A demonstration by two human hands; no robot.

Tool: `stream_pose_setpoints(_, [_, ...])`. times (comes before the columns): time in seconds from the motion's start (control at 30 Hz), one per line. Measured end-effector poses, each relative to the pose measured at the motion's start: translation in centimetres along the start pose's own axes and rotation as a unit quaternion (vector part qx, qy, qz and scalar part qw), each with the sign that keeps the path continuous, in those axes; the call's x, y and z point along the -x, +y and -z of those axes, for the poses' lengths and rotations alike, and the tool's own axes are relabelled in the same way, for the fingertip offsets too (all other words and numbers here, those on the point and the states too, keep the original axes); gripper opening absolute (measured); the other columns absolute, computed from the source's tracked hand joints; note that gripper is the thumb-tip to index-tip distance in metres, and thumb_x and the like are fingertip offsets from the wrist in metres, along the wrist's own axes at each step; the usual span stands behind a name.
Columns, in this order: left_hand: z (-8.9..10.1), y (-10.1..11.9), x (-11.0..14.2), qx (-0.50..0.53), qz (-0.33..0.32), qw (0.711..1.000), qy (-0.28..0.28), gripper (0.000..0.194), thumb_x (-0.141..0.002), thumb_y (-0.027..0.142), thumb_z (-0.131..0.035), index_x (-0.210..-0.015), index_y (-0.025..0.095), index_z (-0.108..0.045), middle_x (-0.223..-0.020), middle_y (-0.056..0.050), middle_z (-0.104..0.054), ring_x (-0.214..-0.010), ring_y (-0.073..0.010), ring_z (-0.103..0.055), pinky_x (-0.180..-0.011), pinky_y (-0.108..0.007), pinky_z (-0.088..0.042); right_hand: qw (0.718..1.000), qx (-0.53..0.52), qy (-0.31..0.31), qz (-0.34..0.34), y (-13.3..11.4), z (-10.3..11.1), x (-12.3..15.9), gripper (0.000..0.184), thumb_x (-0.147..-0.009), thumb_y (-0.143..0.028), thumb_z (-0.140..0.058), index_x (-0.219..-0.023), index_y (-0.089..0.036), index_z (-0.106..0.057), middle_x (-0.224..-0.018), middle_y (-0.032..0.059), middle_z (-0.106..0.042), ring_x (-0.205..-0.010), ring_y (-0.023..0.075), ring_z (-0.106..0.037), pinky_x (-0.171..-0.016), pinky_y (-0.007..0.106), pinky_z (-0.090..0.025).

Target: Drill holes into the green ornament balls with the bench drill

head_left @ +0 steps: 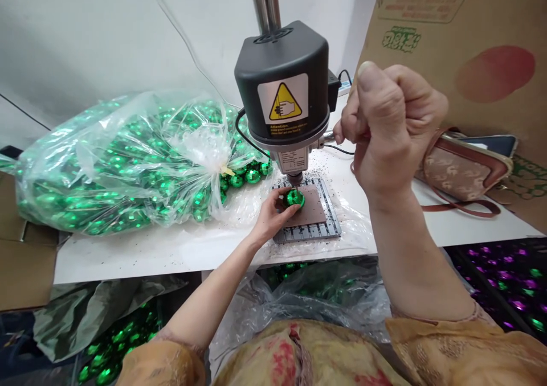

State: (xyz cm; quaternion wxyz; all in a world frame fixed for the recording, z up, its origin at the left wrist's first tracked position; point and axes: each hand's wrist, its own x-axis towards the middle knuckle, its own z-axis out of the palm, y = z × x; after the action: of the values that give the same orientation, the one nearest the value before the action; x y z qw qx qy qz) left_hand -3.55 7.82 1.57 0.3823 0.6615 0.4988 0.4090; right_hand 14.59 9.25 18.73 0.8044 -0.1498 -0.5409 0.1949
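Note:
My left hand pinches a shiny green faceted ball between thumb and fingers. The ball rests on a brown board lying over the slotted metal base of a small bench drill press. Directly above the ball is the press's chuck; whether they touch I cannot tell. My right hand is raised beside the press, fingers curled into a fist. A metal lever reaches from the press's side toward these fingers, which appear closed around its end; the grip itself is hidden.
A tied clear bag of green balls lies left on the white table, with several loose balls beside it. Dark shavings surround the base. A patterned purse and a large cardboard box stand right. Green and purple balls sit below.

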Motion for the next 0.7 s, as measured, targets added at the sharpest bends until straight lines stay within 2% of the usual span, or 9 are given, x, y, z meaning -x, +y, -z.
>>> stream_pose_setpoints(0.17, [-0.8, 0.9, -0.3, -0.071, -0.047, 0.996, 0.006, 0.044, -0.080, 0.037, -0.077, -0.118, 0.020, -0.064, -0.102, -0.005, -0.066, -0.080, -0.0147, -0.060, -0.067, -0.026, -0.049, 0.999, 0.045, -0.008, -0.011, -0.3, 0.1, 0.1, 0.048, -0.086, -0.043, -0.065, -0.058, -0.022, -0.033, -0.047, -0.0070, -0.032, -0.042, 0.0059, -0.032, -0.042, 0.028, -0.030])
stream_pose_setpoints(0.37, [-1.3, 0.8, -0.4, -0.070, -0.045, 0.997, -0.004, 0.042, -0.080, 0.032, -0.078, -0.118, 0.020, -0.063, -0.103, -0.005, -0.068, -0.091, -0.0184, -0.063, -0.077, -0.030, -0.051, 0.998, 0.052, 0.010, 0.027, 0.2, 0.3, 0.9, 0.048, -0.089, -0.034, -0.062, -0.056, -0.022, -0.031, -0.046, -0.0059, -0.031, -0.041, 0.0069, -0.029, -0.042, 0.031, -0.025])
stream_pose_setpoints(0.57, [-1.4, 0.3, 0.0, -0.068, -0.055, 0.996, -0.002, 0.044, -0.082, 0.033, -0.077, -0.121, 0.021, -0.061, -0.109, -0.006, -0.068, -0.099, -0.0210, -0.063, -0.083, -0.032, -0.051, 0.996, 0.074, 0.034, 0.032, 0.7, 0.7, 2.4, 0.058, -0.088, -0.039, -0.062, -0.056, -0.020, -0.017, -0.046, -0.0044, -0.019, -0.041, 0.0075, -0.022, -0.041, 0.033, -0.026])
stream_pose_setpoints(0.7, [-1.5, 0.1, -0.1, -0.069, -0.061, 0.996, 0.000, 0.044, -0.082, 0.034, -0.077, -0.122, 0.022, -0.061, -0.111, -0.007, -0.068, -0.101, -0.0216, -0.063, -0.085, -0.033, -0.051, 0.997, 0.039, 0.026, 0.061, 0.7, 0.9, 3.0, 0.058, -0.087, -0.032, -0.062, -0.056, -0.018, -0.015, -0.047, -0.0044, -0.018, -0.040, 0.0059, -0.022, -0.041, 0.031, -0.023])
